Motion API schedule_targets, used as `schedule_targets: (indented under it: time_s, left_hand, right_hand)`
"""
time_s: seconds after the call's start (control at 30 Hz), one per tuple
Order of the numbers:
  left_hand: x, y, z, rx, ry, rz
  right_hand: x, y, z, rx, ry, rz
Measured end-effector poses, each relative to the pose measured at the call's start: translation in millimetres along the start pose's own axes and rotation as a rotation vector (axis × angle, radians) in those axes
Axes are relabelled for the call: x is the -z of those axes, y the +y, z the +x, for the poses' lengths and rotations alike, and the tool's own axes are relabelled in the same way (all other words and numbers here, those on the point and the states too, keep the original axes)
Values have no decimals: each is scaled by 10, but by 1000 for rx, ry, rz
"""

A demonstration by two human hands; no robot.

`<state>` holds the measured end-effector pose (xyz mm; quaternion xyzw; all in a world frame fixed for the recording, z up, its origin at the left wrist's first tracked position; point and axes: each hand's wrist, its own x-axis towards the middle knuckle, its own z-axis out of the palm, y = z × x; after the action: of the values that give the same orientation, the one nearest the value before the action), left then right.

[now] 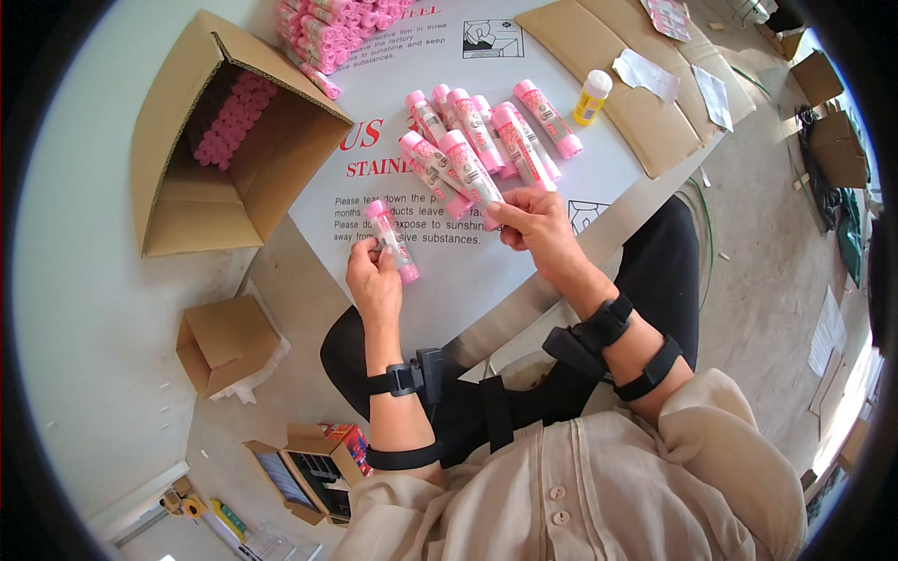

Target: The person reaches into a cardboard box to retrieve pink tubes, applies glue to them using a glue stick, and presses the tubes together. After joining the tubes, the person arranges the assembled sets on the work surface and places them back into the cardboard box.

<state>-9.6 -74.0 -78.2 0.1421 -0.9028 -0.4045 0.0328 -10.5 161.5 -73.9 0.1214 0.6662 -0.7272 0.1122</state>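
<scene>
Holding with the left hand (376,288), in a narrow grip of thumb and fingertips, a pink-capped clear tube (385,230) by its lower part, close to the near-left corner of the counter (444,297); cannot tell whether touching the surface. Pinching with the right hand (541,227), also narrow, the near end of another pink-capped tube (470,172), at the front of the loose pile (519,148) in the middle of the counter.

To be watched here: rolling. Being round, and lying across each other, could spread apart at a small push, perhaps even over the near edge. Possible also: slipping from the right fingertips, because of a pinch only at the smooth end; or tipping of the upright yellow bottle (590,101), if hit by a rolling tube.

In materials: transparent, shiny plastic with pink printing; short cylindrical caps; stiff brown cardboard in the open carton (173,103) at the left edge and in the flat sheet (659,142) along the right edge; bright metal at the near edge.
</scene>
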Motion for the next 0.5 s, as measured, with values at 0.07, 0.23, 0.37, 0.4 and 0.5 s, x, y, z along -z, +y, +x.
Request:
schedule_targets:
  time_s: [0.07, 0.23, 0.37, 0.4, 0.5]
  left_hand:
    - [20, -72, -14, -40, 36, 42]
    - [37, 127, -122, -136, 142, 172]
    - [70, 539, -254, -88, -20, -330]
    - [82, 668, -306, -8, -164, -635]
    - [2, 862, -374, -43, -384, -1038]
  right_hand:
    - [-21, 12, -54, -169, -132, 428]
    - [-103, 56, -227, -276, -341, 989]
    - [-153, 77, -351, -286, -519, 1168]
    - [-186, 103, -373, -290, -595, 1230]
    - [-221, 112, -425, -319, -723, 1328]
